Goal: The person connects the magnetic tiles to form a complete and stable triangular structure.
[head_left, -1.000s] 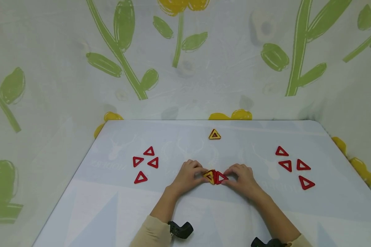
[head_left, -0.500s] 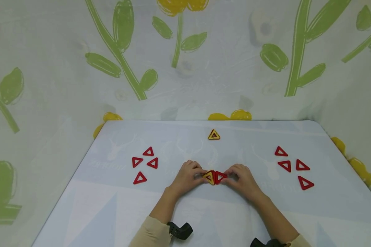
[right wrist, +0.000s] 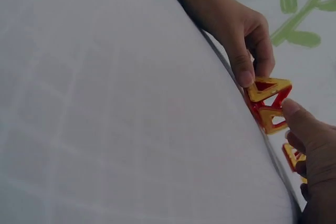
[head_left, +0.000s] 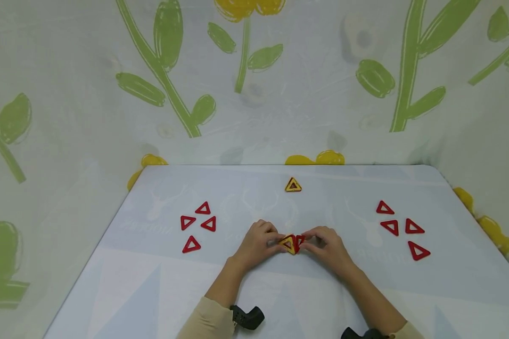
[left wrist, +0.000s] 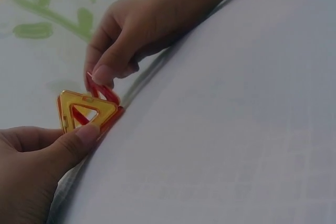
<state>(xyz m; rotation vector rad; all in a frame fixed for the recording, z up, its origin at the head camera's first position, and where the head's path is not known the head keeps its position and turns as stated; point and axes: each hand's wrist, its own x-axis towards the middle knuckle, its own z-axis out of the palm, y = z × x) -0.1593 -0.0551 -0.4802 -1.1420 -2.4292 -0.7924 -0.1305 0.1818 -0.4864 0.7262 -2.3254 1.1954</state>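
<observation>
My left hand (head_left: pixel 260 242) pinches a small frame of triangular magnetic tiles in the middle of the table, thumb on the near side. A yellow triangle tile (left wrist: pixel 86 99) faces the left wrist camera, with red edges behind it. From the right, my right hand (head_left: pixel 328 247) pinches a red triangle tile (left wrist: pixel 111 95) that leans up beside the yellow one, edges meeting at its base. In the right wrist view a second yellow triangle tile (right wrist: pixel 270 121) shows just under my right thumb. My fingers hide part of the joined tiles.
Several red triangle tiles lie flat on the table (head_left: pixel 152 282) at left (head_left: pixel 192 245) and right (head_left: pixel 419 251). Farther back, a yellow-and-red triangular piece (head_left: pixel 293 189) stands behind my hands. A flower-patterned cloth (head_left: pixel 301 117) hangs past the far edge.
My right hand has shifted slightly left, and its red tile has tipped up from nearly flat, looking narrower. My left hand keeps its pinch in place.
</observation>
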